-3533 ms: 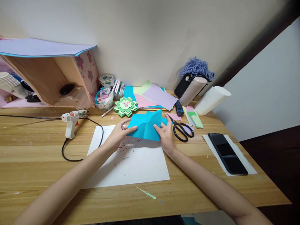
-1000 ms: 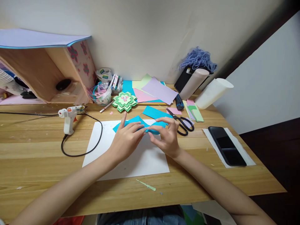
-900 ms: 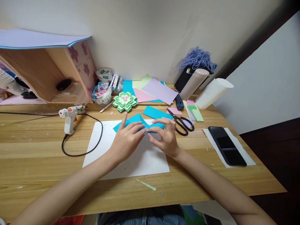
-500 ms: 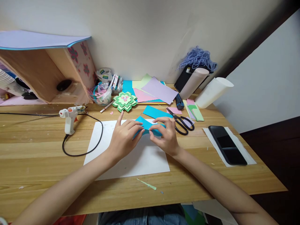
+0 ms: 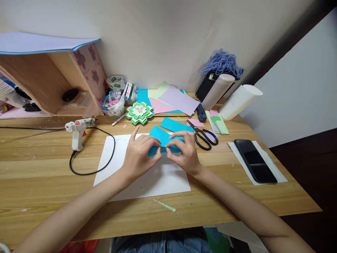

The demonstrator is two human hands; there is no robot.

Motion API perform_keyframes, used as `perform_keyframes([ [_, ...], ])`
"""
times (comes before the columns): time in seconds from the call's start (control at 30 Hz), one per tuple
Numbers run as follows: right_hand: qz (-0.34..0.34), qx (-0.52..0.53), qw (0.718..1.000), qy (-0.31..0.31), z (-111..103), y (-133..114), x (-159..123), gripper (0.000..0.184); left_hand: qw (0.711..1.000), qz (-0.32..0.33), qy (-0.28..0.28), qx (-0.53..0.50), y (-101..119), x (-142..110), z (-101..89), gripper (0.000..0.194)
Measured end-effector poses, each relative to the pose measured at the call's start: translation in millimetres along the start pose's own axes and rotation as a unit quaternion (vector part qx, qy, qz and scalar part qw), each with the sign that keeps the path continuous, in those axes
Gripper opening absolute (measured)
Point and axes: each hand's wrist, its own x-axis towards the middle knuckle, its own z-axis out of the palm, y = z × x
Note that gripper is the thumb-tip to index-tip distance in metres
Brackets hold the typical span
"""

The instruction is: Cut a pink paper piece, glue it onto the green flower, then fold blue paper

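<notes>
Between my hands is a folded piece of blue paper [image 5: 161, 135], raised a little above a white sheet [image 5: 147, 188]. My left hand [image 5: 140, 151] pinches its near edge between thumb and forefinger, with the little finger stretched out. Close beside it, my right hand [image 5: 185, 153] pinches the same edge with thumb and fingers. Parts of the paper are hidden behind my fingers. Another blue paper strip [image 5: 176, 124] lies just beyond, and black-handled scissors [image 5: 204, 138] rest to the right of my right hand.
A white glue gun [image 5: 78, 131] with its looped cord stands at the left. Behind my hands lie a layered green paper flower [image 5: 139, 113] and coloured sheets [image 5: 179, 100]. A phone [image 5: 255, 161] lies at the right. One thin green paper scrap [image 5: 165, 205] is near the front edge.
The blue paper has tilted slightly, and more of its upper left part shows. My fingertips have shifted a little along the near edge; both hands keep their pinch.
</notes>
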Motion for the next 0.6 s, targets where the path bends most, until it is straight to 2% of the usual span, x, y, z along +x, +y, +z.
perform_keyframes([
  [0.2, 0.003, 0.006, 1.0, -0.005, -2, 1, 0, 0.009, 1.0, -0.011, -0.002, -0.011, -1, 1, 0.6, 0.004],
  [0.27, 0.03, 0.018, 0.999, 0.01, -2, 3, 0, 0.016, 0.999, -0.028, 0.014, -0.022, -2, 2, -0.2, 0.004],
  [0.33, 0.091, 0.051, 0.993, 0.054, 1, 5, -1, 0.032, 0.996, -0.063, 0.044, -0.041, -3, 3, -1.9, 0.003],
  [0.43, 0.203, 0.172, 0.958, 0.106, 8, 5, -3, 0.051, 0.984, -0.13, 0.076, -0.091, -2, 6, -4.2, 0.005],
  [0.53, 0.262, 0.317, 0.909, 0.063, 14, -2, -6, 0.052, 0.972, -0.169, 0.086, -0.137, -1, 6, -3.9, 0.005],
  [0.6, 0.269, 0.354, 0.894, 0.053, 15, -7, -7, 0.046, 0.968, -0.18, 0.088, -0.152, 1, 5, -2.4, 0.006],
])
